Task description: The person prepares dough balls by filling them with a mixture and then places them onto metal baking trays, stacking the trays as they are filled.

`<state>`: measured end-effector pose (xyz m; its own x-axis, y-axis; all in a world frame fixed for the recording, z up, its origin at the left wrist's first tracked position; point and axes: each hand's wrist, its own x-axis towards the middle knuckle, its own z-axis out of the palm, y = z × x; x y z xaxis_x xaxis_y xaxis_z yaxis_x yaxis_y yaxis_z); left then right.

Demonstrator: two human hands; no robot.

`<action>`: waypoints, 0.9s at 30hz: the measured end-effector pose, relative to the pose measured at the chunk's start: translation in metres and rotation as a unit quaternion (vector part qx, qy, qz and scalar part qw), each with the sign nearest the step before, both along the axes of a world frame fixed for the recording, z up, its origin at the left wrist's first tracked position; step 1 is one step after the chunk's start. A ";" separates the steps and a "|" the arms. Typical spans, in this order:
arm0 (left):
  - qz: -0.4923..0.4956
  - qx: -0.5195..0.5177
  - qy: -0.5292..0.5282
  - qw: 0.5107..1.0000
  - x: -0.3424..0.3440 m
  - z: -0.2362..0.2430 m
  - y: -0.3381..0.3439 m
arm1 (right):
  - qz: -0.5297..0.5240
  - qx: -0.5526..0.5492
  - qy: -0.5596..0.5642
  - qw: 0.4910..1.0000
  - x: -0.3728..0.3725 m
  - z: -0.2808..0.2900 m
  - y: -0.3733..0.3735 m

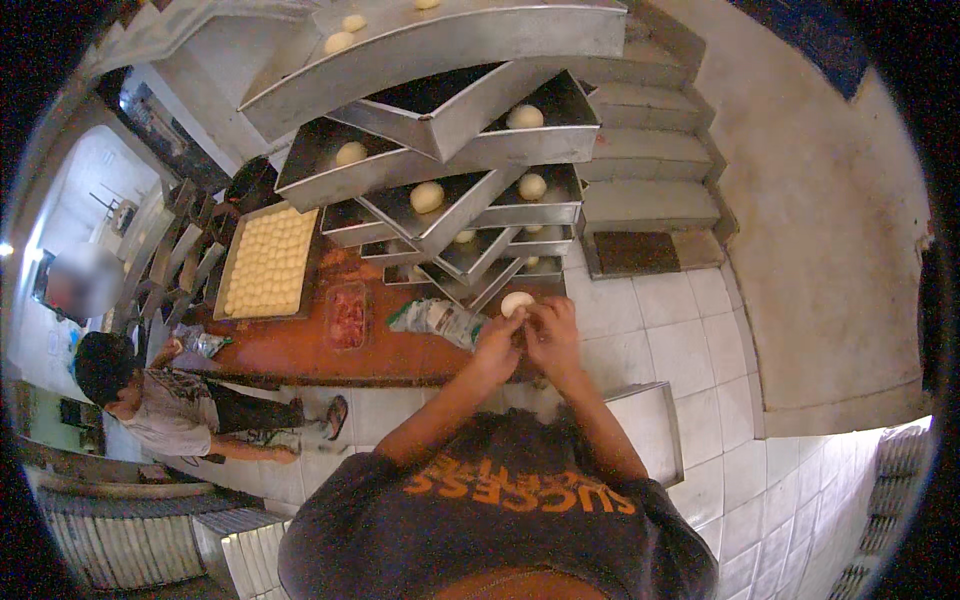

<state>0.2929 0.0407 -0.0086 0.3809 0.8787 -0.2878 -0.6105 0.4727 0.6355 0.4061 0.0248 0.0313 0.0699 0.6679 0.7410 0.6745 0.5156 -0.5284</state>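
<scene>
1. Nearest the camera, at the lower middle of the frame, is the person's dark grey shirt [500,530] with orange lettering across the chest.
2. Both bare forearms rise from the shirt toward the centre of the frame, bent at the elbows and converging so that the wrists nearly meet.
3. The left hand [497,345] and the right hand [553,335] sit side by side, touching, with fingers curled inward toward each other.
4. Together the hands close around a pale round dough ball [517,303], which shows just above the fingertips at the centre of the frame, over the near edge of the worktop.
5. The reddish-brown worktop [300,350] stretches to the left of the hands.
6. Just left of the hands lies a crumpled plastic bag [435,318]; further left is a small clear container [347,315] with red contents.
7. At the left of the worktop sits a flat tray [268,262] filled with rows of pale dough pieces.
8. Above the hands, filling the upper middle of the frame, stands a stack of metal pans [450,170] set crosswise, each showing one or two dough balls.
9. At the lower left, another person [165,395] crouches on the tiled floor [680,350].
</scene>
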 end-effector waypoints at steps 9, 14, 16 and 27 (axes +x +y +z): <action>0.071 0.054 0.068 0.994 0.000 -0.006 -0.001 | 0.032 -0.066 0.047 0.996 0.005 0.000 -0.009; -0.006 0.342 0.473 0.812 -0.029 0.043 -0.009 | 0.035 -0.144 0.173 0.974 0.020 0.031 -0.028; -0.025 0.365 0.451 0.814 -0.025 0.066 -0.023 | 0.073 -0.178 0.238 0.952 0.015 0.025 -0.025; 0.131 0.614 0.452 0.634 -0.040 0.072 -0.014 | 0.285 -0.401 0.689 0.533 0.013 0.015 -0.025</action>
